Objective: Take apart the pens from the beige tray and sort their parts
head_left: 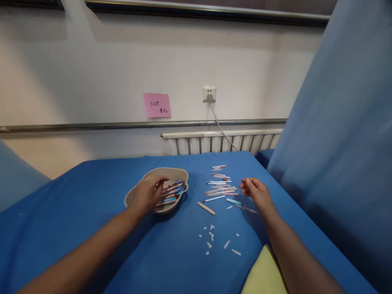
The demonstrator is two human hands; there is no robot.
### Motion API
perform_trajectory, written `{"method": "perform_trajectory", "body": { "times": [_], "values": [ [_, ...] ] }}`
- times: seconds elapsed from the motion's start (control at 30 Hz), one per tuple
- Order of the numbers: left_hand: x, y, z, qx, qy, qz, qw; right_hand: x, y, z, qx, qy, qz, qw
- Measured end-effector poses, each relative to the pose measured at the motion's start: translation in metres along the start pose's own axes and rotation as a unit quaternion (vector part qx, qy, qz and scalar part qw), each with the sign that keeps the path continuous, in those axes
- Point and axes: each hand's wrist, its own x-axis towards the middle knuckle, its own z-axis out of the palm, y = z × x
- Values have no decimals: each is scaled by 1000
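My left hand [149, 192] is over the left part of a beige basket [173, 172], its fingers bent down inside the rim; their tips and anything between them are hidden. Several pens [171, 194] lie in the basket beside it. To the right, my right hand [253, 191] hovers with curled fingers near a column of pens and thin sticks [220, 186]; whether it pinches something small is too unclear to see. Below that hand lie a teal-ended pen [233, 201] and a clear pen [246, 209]. An orange pen [206, 208] lies at the column's lower left.
Small white pieces [211, 234] are scattered on the blue cloth [171, 257] nearer me. A yellow object [265, 273] lies at the front right. Behind are a white rail [220, 134] and a plugged socket [209, 94]; a blue curtain [339, 122] hangs at right.
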Motion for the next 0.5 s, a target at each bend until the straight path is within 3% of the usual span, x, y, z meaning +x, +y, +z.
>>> {"method": "perform_trajectory", "body": {
  "times": [0.03,0.1,0.23,0.37,0.5],
  "values": [
    [-9,15,5,-36,26,33,998,6,3,-6,-36,10,2,999],
    [-31,48,22,-112,28,96,989,15,11,-17,-132,10,11,991],
    [-70,98,65,-224,-37,151,962,22,25,-29,-253,-13,22,967],
    [-76,100,89,-258,-46,140,955,19,27,-33,-381,-45,18,923],
    [-60,77,97,-272,14,32,962,15,24,-31,-475,-74,8,877]
  ]
}}
